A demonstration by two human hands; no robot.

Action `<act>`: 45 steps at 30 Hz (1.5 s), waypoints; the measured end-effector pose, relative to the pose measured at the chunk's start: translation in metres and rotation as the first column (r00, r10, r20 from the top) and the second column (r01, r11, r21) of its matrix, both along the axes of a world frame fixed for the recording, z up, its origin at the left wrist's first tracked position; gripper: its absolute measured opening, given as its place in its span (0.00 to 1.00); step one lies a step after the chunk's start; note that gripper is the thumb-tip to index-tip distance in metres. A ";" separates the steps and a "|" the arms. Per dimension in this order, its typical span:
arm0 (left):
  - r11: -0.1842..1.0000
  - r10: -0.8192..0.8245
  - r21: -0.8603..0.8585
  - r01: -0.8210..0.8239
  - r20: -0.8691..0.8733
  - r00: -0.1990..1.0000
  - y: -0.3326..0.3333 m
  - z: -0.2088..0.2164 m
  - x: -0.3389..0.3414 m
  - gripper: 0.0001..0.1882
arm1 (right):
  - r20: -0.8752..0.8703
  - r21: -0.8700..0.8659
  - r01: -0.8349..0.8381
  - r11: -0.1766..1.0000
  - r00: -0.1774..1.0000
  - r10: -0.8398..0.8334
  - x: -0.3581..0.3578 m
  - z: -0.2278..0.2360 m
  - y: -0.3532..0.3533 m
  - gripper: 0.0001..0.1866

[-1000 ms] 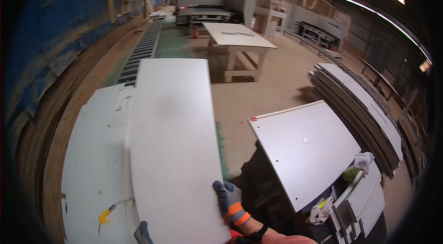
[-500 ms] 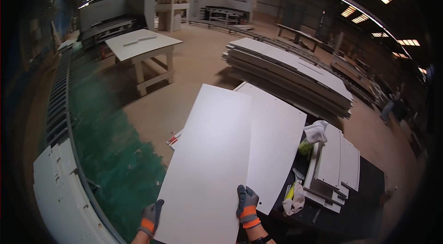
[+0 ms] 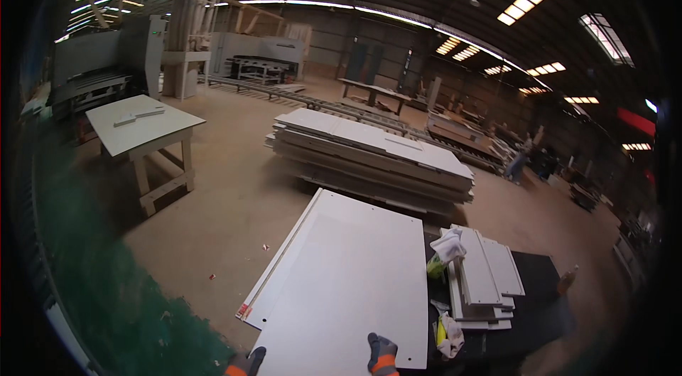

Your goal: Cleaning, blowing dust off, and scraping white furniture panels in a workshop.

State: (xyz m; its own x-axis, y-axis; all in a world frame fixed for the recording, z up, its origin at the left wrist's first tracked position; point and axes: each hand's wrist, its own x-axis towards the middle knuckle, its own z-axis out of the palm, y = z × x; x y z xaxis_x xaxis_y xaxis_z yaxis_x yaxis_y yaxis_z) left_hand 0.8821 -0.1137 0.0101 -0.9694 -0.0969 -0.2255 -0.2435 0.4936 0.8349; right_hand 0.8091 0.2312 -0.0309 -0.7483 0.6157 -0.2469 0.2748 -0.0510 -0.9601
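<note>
Panel stack (image 3: 369, 159), white-topped, layered: stood beyond the table's far edge. Table (image 3: 536, 283), black-topped: carried the following. Drilled panel (image 3: 412, 291), white, holes near its corners: lay at the table's left end. Plain panel (image 3: 327, 319), white: lay over the drilled panel, near side; whether resting fully, could not be told. Board pile (image 3: 479, 276), white: right of the drilled panel. Left hand (image 3: 245, 362) and right hand (image 3: 382, 351), grey-gloved: apart, clamped on the plain panel's opposite long edges. White cloth (image 3: 447, 244): at the board pile's far left corner. Amber bottle (image 3: 567, 278): by the table's right edge.
</note>
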 end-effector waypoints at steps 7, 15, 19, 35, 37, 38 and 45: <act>0.983 -0.183 0.020 0.182 0.127 0.975 0.008 -0.014 -0.113 0.35 | 0.096 0.427 -0.175 0.887 0.984 0.148 -0.083 0.025 0.028 0.32; 0.783 -0.550 -0.166 0.600 0.267 0.791 0.010 -0.004 -0.237 0.36 | 0.601 0.568 -0.503 0.651 0.794 0.089 -0.166 0.084 0.037 0.31; 0.810 -0.584 -0.169 0.561 -0.145 0.799 -0.024 0.108 -0.253 0.24 | 0.263 0.611 -0.223 0.760 0.962 0.071 -0.169 0.121 -0.003 0.29; 0.865 -0.487 0.048 0.499 0.317 0.814 -0.420 -0.072 -0.287 0.23 | 0.453 0.874 -0.318 0.367 0.806 -0.380 -0.231 0.038 -0.166 0.33; 0.864 -0.498 0.133 0.486 0.377 0.781 -0.442 -0.096 -0.305 0.22 | 0.459 0.875 -0.328 0.357 0.796 -0.395 -0.233 0.035 -0.165 0.33; 0.857 -0.513 0.171 0.486 0.348 0.784 -0.439 -0.091 -0.323 0.22 | 0.465 0.875 -0.343 0.343 0.792 -0.395 -0.234 0.035 -0.167 0.33; 0.796 -0.606 0.102 0.597 0.138 0.784 -0.313 -0.026 -0.464 0.19 | 0.478 0.870 -0.352 0.346 0.775 -0.412 -0.236 0.031 -0.170 0.32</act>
